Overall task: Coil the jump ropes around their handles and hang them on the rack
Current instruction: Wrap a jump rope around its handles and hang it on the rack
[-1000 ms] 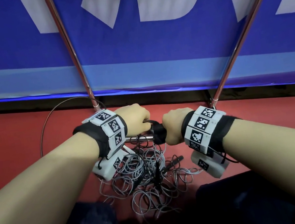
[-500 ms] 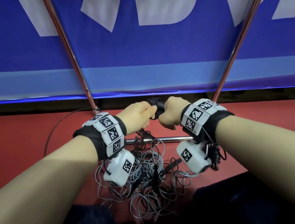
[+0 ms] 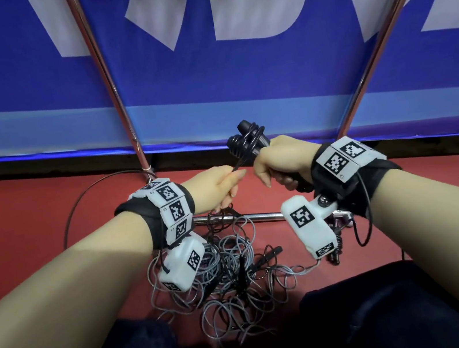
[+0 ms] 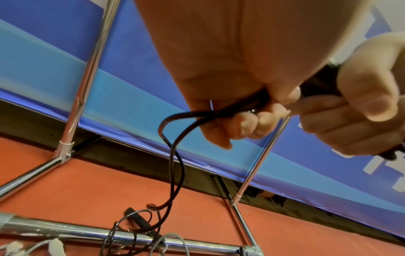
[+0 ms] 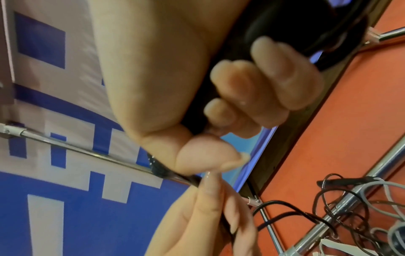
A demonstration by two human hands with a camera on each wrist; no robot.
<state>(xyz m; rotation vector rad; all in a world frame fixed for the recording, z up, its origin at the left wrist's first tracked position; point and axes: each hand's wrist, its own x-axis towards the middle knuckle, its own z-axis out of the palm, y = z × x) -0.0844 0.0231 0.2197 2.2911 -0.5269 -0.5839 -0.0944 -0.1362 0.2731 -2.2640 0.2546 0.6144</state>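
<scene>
A red floor carries a tangled heap of grey and black ropes; the chrome rack base bar lies there too.

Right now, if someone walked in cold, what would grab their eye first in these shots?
Probably the two hands meeting mid-frame: the right hand grips a pair of black handles pointing up, while the left hand pinches the black rope running off them. Next, the tangled pile of grey and black ropes on the red floor below.

The head view looks forward and down over both forearms toward the blue banner. Each wrist view looks up close along its palm, the banner behind. All three share the chrome floor bar and red floor.
</scene>
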